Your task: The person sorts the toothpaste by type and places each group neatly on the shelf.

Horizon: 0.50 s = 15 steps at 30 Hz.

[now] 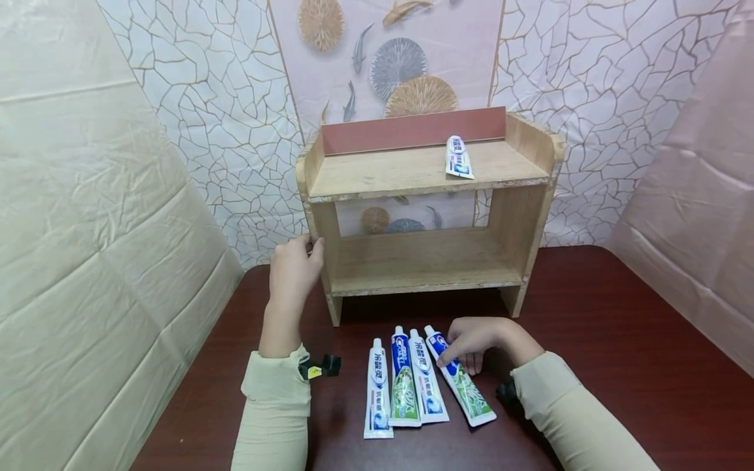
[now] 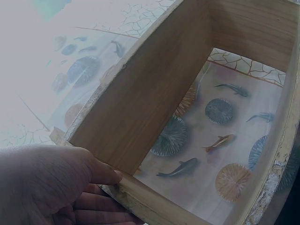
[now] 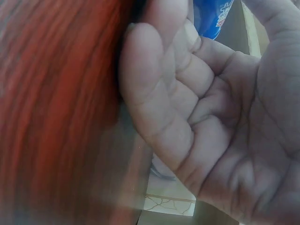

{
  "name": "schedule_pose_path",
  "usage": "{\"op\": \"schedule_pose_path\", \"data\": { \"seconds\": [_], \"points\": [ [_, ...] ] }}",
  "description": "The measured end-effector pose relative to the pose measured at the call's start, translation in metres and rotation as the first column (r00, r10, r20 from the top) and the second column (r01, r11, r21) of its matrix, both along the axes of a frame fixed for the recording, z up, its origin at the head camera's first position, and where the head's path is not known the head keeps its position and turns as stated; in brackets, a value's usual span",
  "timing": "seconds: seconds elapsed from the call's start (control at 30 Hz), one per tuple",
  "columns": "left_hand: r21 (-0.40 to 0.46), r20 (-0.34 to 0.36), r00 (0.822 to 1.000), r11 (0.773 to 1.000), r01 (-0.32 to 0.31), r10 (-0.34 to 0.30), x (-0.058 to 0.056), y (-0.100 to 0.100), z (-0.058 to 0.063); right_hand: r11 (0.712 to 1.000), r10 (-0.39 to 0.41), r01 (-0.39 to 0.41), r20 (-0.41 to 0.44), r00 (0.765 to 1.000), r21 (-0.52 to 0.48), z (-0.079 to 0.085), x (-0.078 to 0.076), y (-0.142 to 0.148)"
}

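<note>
My left hand (image 1: 294,267) grips the left side panel of a small wooden shelf (image 1: 412,286). In the left wrist view its thumb lies over the edge of the panel (image 2: 154,206), with the fingers round the outer side. On the table, my right hand (image 1: 482,339) pinches the blue-and-green toothpaste tube (image 1: 471,396) at the right of a row, thumb on its upper part. Beside it lie a white toothpaste tube (image 1: 430,386), another blue-and-green one (image 1: 404,392) and a white one (image 1: 377,399) at the left. The right wrist view shows curled fingers and a bit of blue tube (image 3: 211,18).
A white toothpaste tube (image 1: 458,160) lies on the shelf's upper board, right of the middle, its flat end at the front edge. The shelf stands at the back of the dark red table (image 1: 565,366). Patterned cloth (image 1: 589,98) hangs behind, with pale cloth at both sides.
</note>
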State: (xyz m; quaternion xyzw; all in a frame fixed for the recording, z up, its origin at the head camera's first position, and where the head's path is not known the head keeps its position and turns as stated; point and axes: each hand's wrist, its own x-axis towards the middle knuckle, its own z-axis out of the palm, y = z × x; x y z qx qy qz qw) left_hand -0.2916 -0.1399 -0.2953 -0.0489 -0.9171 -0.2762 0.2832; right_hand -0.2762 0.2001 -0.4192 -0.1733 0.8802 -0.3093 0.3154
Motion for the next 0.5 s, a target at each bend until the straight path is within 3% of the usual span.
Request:
{"op": "schedule_pose_path", "data": {
  "seconds": [0.5],
  "points": [
    [0.005, -0.005, 1.000, 1.000, 0.001, -0.001, 0.000, 0.000, -0.001, 0.990, 0.010, -0.019, -0.066, 0.998, -0.140, 0.005, -0.007, 0.011]
  ]
}}
